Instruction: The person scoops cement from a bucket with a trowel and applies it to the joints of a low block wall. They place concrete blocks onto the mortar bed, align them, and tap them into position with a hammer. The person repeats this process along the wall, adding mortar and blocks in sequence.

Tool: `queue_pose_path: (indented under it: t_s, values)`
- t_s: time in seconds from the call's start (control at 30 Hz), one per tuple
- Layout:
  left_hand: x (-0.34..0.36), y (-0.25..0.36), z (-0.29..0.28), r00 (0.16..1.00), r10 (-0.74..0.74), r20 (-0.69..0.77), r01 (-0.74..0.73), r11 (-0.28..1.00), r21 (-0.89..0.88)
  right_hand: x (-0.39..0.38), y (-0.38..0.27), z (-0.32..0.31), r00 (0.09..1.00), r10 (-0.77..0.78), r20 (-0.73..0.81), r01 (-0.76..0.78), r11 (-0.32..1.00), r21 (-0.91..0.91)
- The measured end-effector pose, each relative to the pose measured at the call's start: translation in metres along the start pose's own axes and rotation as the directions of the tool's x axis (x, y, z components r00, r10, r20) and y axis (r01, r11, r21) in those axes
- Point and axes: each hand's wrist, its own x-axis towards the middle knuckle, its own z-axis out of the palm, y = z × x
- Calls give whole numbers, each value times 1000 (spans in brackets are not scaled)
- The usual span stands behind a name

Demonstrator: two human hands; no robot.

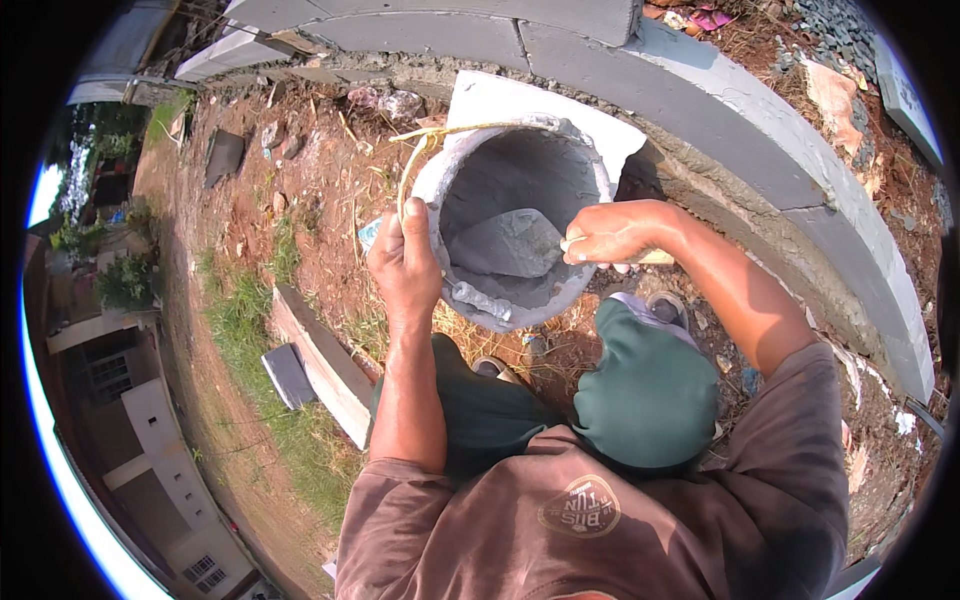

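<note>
A bucket (pixel 478 300) crusted with grey mortar sits in the middle, with a yellow cord (pixel 455 129) across its rim. My left hand (pixel 405 262) grips the bucket's left rim, thumb up beside the cord. My right hand (pixel 612 232) is closed on the handle of a trowel (pixel 512 238), whose mortar-coated blade is down inside the bucket with grey material around it. A white board (pixel 480 92) lies just behind the bucket. My green-clad knees (pixel 645 390) are bent below it.
A grey block wall (pixel 670 95) curves along the back and right. A wooden plank (pixel 320 360) and a dark slab (pixel 292 380) lie at the left on dirt and grass. Gravel (pixel 825 30) is beyond the wall. A building (pixel 140 420) stands at far left.
</note>
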Motion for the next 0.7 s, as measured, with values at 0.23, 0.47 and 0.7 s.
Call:
queue_pose_path:
  t_s: [0.23,0.47,0.7]
  values:
    - [15,0,17,992,-110,-63,105,992,-74,-32,93,52,956,-108,-272,277,630,725]
    - [29,-16,-4,956,-201,-216,154,964,-215,-31,93,45,523,246,-816,729,368,578]
    - [26,-6,10,954,-187,-234,144,971,-192,9,72,-36,288,477,-831,601,586,544]
